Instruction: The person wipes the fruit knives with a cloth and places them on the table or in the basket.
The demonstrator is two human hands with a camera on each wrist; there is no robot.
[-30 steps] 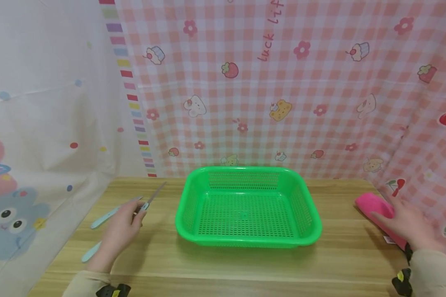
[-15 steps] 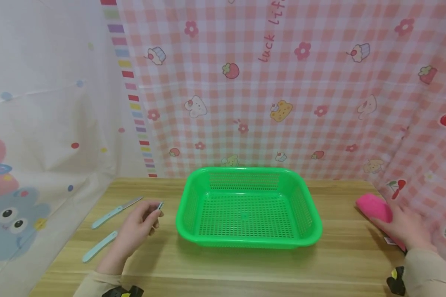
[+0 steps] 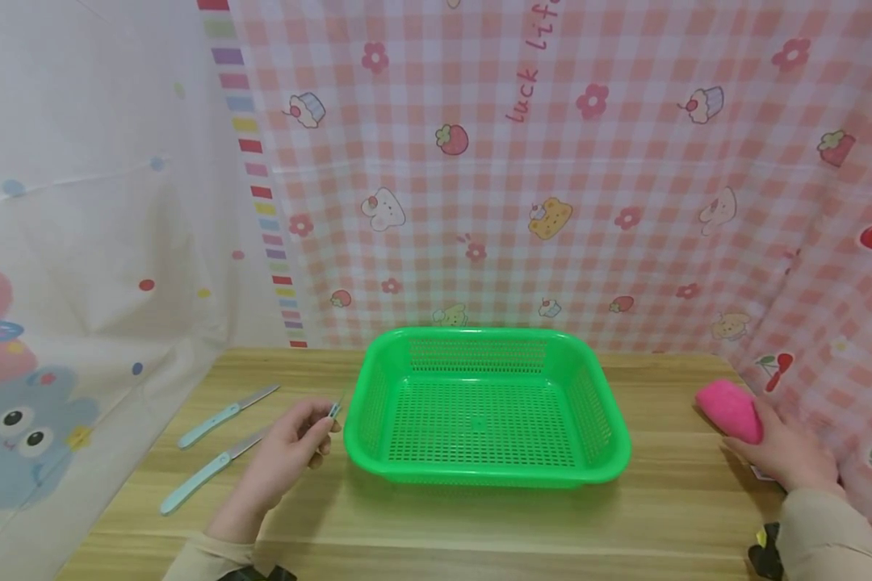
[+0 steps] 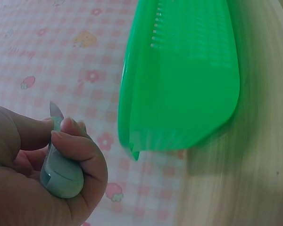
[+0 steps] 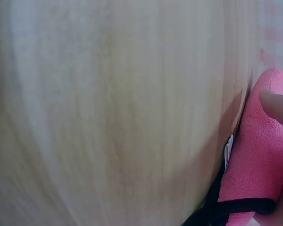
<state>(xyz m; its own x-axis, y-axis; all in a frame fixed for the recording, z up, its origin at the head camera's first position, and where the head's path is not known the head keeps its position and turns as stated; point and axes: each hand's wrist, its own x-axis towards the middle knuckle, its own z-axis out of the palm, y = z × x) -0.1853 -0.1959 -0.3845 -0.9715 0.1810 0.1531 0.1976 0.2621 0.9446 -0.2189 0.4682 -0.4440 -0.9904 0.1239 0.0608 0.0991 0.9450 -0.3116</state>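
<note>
My left hand point(image 3: 285, 453) grips a small knife by its pale blue handle point(image 4: 63, 175), just left of the green basket point(image 3: 487, 474). The knife's short blade point(image 4: 55, 110) sticks out past the thumb and forefinger in the left wrist view. At the far right, my right hand point(image 3: 795, 448) holds a pink fuzzy item point(image 3: 728, 410), fingers and thumb around it. A black strap point(image 5: 240, 205) and a white tag point(image 5: 228, 149) show on its underside in the right wrist view; its rear part is hidden by the hand in the head view.
Two more knives with pale blue handles lie on the wooden table at the left, an upper knife point(image 3: 211, 425) and a lower knife point(image 3: 194, 484). A pink checked cloth point(image 3: 509, 177) hangs behind the table, and a white cloth point(image 3: 116, 242) hangs at the left.
My left hand has moved right with its knife, toward the basket, uncovering the two knives on the table. My right hand has shifted slightly left and closed further around the pink item.
</note>
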